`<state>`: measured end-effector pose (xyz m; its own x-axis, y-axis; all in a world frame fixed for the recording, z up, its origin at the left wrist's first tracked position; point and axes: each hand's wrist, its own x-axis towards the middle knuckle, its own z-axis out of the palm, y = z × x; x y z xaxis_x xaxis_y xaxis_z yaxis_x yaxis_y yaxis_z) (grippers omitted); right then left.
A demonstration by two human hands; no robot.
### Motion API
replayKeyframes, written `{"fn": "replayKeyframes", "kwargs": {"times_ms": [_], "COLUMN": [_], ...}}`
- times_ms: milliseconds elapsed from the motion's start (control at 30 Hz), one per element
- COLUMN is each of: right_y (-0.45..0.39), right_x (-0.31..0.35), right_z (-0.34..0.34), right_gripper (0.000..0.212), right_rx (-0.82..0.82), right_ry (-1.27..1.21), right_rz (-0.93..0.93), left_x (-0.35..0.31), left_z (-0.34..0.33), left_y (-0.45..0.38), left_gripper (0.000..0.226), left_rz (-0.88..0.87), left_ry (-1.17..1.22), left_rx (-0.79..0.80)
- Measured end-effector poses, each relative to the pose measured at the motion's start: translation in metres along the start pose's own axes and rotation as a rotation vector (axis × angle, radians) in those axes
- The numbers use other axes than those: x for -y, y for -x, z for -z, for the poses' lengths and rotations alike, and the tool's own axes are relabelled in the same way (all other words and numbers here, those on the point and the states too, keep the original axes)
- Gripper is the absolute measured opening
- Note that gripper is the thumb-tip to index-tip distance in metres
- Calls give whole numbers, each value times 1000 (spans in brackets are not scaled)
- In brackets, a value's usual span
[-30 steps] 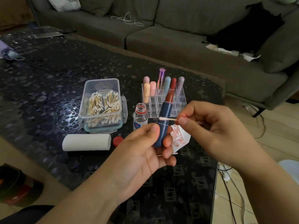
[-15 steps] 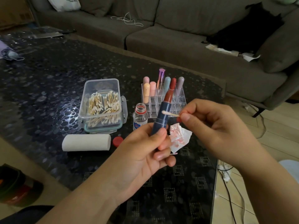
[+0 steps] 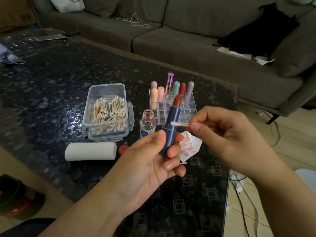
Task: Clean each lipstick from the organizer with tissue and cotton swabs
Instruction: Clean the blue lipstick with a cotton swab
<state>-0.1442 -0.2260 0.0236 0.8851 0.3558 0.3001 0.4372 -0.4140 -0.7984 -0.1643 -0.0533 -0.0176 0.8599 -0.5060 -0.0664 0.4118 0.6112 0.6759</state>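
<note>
A grey sofa [image 3: 196, 40] fills the back of the view, with a black heap of cloth [image 3: 256, 35] and some papers on its right cushion and a loose white cord [image 3: 135, 21] on the seat further left. In front of it is the dark, pebble-patterned counter [image 3: 51, 79], with a purple face mask [image 3: 8, 57] out at its far left edge.

On the counter, a clear plastic box of cotton swabs [image 3: 107, 113] stands open, and just in front of it lies a white tissue roll [image 3: 90, 151]. Right of the box is the clear acrylic organizer [image 3: 186, 108], with pastel lipsticks [image 3: 157, 96] upright in its back compartments and the front ones bare. A small uncapped clear bottle [image 3: 147, 124] stands between box and organizer, its red cap [image 3: 123, 148] lying just beside the roll's end.

Now the action, up close. The left hand [image 3: 150, 166] grips a navy-blue lipstick [image 3: 171, 127], thumb on one side and fingers wrapped round the base, the reddish-brown bullet extended and tilted towards the organizer; it partly hides the compartments behind. The right hand [image 3: 225, 134] pinches a cotton swab [image 3: 178, 124] between thumb and forefinger, its white tip touching the tube at the collar. Under both hands, a crumpled tissue [image 3: 189, 147] stained red lies on the counter, partly hidden by the left fingers. Cables [image 3: 242, 194] trail across the floor at right.
</note>
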Motion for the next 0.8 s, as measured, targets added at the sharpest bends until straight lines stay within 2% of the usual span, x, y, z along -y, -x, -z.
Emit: {"fn": "replayKeyframes", "kwargs": {"times_ms": [67, 167, 233, 300, 367, 433, 567, 800], "right_y": [0, 0, 0, 1, 0, -1, 1, 1], "right_x": [0, -1, 0, 1, 0, -1, 1, 2], "right_z": [-1, -1, 0, -1, -2, -1, 0, -2], "right_gripper": [15, 14, 14, 14, 14, 13, 13, 13], "right_rx": [30, -62, -45, 7, -16, -59, 14, 40], "right_ry": [-4, 16, 11, 7, 11, 13, 12, 29], "right_rz": [8, 4, 7, 11, 9, 3, 0, 21], "left_x": [-1, -2, -3, -3, -2, -1, -1, -3], "left_z": [0, -2, -3, -4, -4, -3, -1, -3], "left_y": [0, 1, 1, 1, 1, 0, 0, 1], "left_gripper": [30, 31, 29, 20, 9, 11, 22, 25], "left_rz": [12, 24, 30, 15, -1, 0, 9, 10], "left_ry": [22, 33, 33, 6, 2, 15, 21, 16], "left_rx": [1, 1, 1, -4, -14, -13, -7, -12]}}
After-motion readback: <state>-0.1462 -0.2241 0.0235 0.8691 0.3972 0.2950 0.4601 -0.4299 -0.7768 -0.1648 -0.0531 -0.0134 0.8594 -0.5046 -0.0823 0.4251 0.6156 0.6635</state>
